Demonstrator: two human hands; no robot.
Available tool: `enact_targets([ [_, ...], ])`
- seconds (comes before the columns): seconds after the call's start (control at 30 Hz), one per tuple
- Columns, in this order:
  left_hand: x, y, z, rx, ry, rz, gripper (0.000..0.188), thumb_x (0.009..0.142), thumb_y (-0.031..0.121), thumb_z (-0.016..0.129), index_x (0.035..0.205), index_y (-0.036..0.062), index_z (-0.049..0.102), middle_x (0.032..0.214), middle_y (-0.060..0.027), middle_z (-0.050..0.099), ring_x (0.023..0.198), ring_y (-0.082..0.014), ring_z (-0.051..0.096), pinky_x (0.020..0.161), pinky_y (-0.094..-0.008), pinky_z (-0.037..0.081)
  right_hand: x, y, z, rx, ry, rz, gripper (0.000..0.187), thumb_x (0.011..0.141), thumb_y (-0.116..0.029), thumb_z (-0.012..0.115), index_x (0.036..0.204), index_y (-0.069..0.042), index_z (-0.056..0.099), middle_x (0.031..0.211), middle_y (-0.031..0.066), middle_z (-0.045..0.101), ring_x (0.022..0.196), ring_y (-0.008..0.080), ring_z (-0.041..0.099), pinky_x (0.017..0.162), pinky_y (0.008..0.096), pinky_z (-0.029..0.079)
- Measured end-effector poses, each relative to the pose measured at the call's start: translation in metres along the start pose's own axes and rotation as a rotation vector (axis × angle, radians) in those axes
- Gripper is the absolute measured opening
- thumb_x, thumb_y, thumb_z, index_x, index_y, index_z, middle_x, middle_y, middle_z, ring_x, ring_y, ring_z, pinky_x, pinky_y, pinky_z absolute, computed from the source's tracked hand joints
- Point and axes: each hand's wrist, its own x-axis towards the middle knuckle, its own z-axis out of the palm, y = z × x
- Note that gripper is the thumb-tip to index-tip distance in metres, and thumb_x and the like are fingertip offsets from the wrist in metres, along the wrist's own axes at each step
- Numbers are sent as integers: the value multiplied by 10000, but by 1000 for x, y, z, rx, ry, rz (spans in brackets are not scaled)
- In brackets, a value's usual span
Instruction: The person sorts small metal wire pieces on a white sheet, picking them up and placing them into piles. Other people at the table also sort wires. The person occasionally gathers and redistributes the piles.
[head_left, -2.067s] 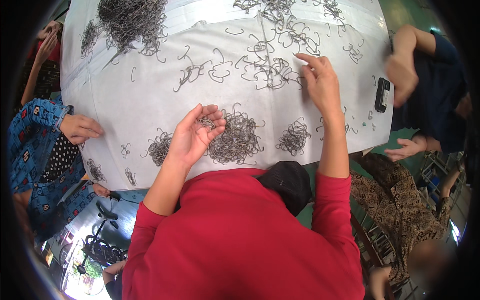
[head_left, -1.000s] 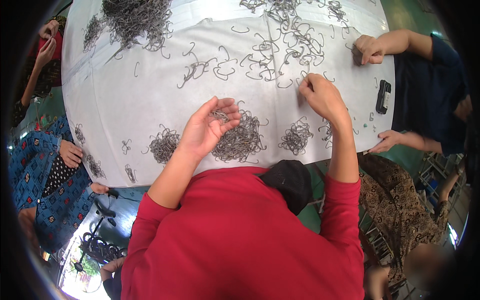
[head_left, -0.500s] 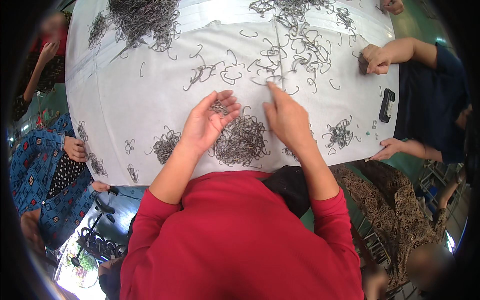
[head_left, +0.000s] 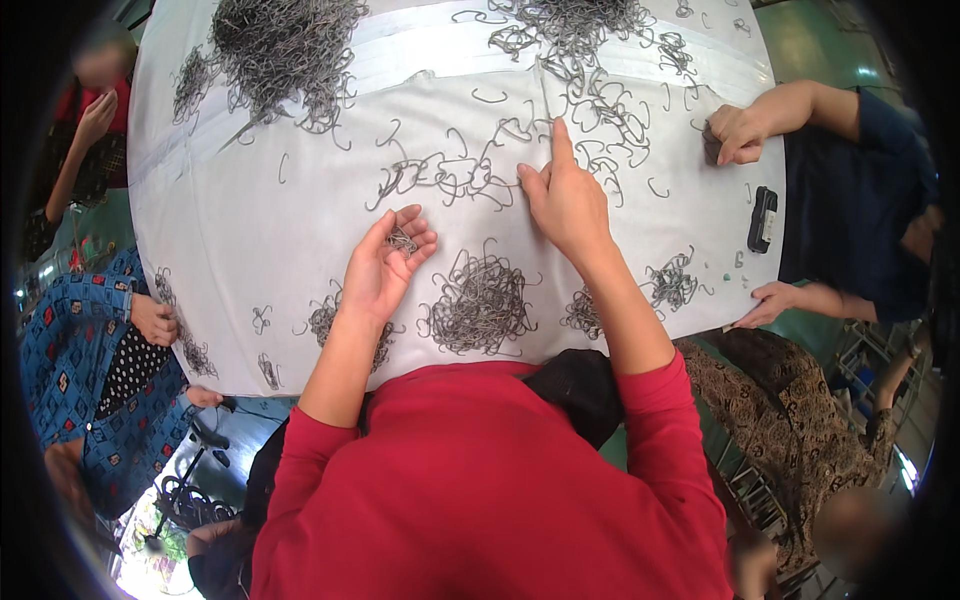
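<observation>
My left hand [head_left: 372,275] is palm up over the table, fingers curled loosely around a small bunch of metal hooks [head_left: 402,240]. To its right, my right hand [head_left: 572,205] points away from me over scattered loose hooks [head_left: 455,178]. Its index finger is stretched out at the edge of these curved wires, the thumb stands apart, and nothing shows in its grasp. A dense heap of hooks [head_left: 480,303] lies between my forearms, near the table's front edge. My left forearm partly covers a smaller heap [head_left: 325,318]; another small heap [head_left: 582,315] sits beside my right forearm.
Large hook piles [head_left: 280,60] cover the far side of the white-covered table [head_left: 240,220]. At right, a co-worker's fist [head_left: 737,135] rests near a black box-shaped device [head_left: 763,220]. Another co-worker's hand [head_left: 153,320] touches the left edge, beside small hook heaps.
Both hands have shifted slightly left in view. The right index finger has reached farther away, and several loose hooks near it lie closer to me and more to the left.
</observation>
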Motion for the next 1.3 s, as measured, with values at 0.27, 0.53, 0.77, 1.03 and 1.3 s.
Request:
enact_targets([
  [0.27, 2, 0, 0, 32, -8, -5, 335, 932, 233, 432, 1104, -48, 495, 937, -120, 563, 875, -227, 583, 800, -327, 505, 28, 11, -17, -35, 70, 61, 652, 837, -275, 544, 1363, -11, 266, 692, 148, 633, 671, 344, 607, 631, 432, 474],
  [0.53, 1, 1, 1, 33, -4, -15, 337, 932, 235, 433, 1102, -48, 500, 941, -120, 562, 874, -226, 584, 799, -327, 505, 41, 3, -24, -19, 77, -2, 540, 833, -270, 552, 1304, -64, 387, 719, 200, 629, 703, 371, 615, 658, 461, 473],
  [0.77, 1, 1, 0, 41, -3, -19, 342, 932, 244, 436, 1099, -47, 502, 939, -126, 570, 878, -232, 586, 798, -330, 505, 48, -8, -14, -99, -20, -172, 566, 836, -304, 539, 1336, -116, 354, 736, 180, 635, 709, 360, 615, 663, 444, 473],
  [1.03, 1, 1, 0, 46, -11, -27, 341, 933, 255, 431, 1088, -39, 506, 931, -123, 567, 875, -234, 587, 799, -333, 499, 31, 9, -31, -99, -12, -86, 454, 841, -269, 535, 1263, -119, 466, 708, 159, 634, 685, 347, 612, 637, 440, 470],
  [1.3, 4, 1, -3, -56, -55, -123, 333, 931, 284, 444, 1081, -3, 520, 921, -92, 587, 876, -212, 596, 811, -326, 501, 54, 40, -51, -188, 248, -30, 330, 846, -203, 521, 1172, -210, 576, 671, 107, 605, 636, 273, 580, 638, 374, 455],
])
